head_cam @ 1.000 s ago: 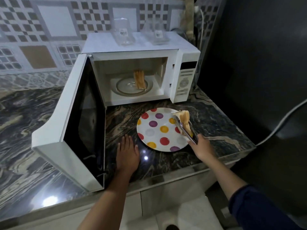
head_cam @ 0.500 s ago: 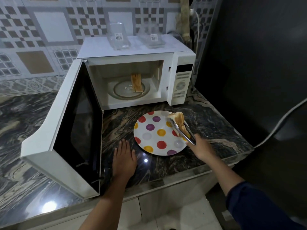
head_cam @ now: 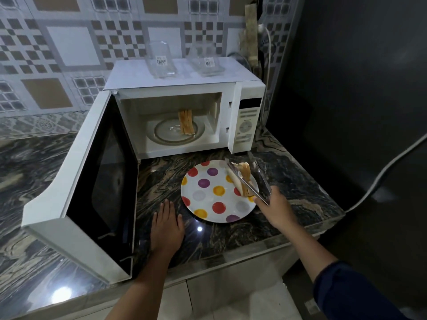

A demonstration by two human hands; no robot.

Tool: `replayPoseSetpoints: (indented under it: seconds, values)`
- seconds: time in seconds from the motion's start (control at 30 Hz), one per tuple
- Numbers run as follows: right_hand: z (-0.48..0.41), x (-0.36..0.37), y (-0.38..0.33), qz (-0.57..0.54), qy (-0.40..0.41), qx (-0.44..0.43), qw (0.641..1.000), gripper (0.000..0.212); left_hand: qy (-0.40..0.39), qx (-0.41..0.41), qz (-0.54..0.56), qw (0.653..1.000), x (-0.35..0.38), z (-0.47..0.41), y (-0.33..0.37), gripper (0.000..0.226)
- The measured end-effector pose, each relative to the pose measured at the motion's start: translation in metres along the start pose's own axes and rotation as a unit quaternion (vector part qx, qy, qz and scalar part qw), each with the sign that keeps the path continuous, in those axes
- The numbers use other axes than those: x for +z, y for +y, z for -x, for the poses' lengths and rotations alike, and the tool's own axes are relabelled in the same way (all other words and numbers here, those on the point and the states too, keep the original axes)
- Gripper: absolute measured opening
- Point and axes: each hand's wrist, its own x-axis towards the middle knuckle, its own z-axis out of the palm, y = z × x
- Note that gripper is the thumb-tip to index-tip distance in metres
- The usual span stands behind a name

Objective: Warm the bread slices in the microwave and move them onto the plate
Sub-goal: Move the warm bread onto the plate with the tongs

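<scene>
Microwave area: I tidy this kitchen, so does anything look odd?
The bread slices inside the microwave stand on edge on the glass tray, not flat. Its door hangs wide open.

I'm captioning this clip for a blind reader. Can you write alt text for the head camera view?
A person's right hand uses metal tongs to lay bread slices on a polka-dot plate on a dark marble counter, while the left hand rests flat beside it. Behind, a white microwave stands open with more bread upright on its turntable.
</scene>
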Motion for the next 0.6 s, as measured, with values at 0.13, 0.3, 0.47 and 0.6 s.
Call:
replayPoseSetpoints:
  seconds: [0.13,0.3,0.47,0.6]
  values:
    - [-0.015,-0.012,-0.024,-0.011,0.013,-0.048,0.999,0.046,0.001,-0.017,0.014,1.000,-0.003,-0.001,0.001,0.069]
    - [-0.045,-0.011,-0.078,-0.031,0.007,-0.113,0.993,0.046,-0.017,-0.030,0.007,0.999,-0.003,-0.012,0.002,0.094]
    - [-0.078,0.009,-0.127,-0.029,-0.054,-0.079,0.995,0.054,-0.016,-0.049,-0.006,0.999,-0.001,-0.030,0.005,0.093]
    - [-0.109,0.027,-0.156,-0.027,-0.077,-0.030,0.996,0.052,-0.015,-0.074,-0.029,0.997,0.003,-0.052,0.007,0.092]
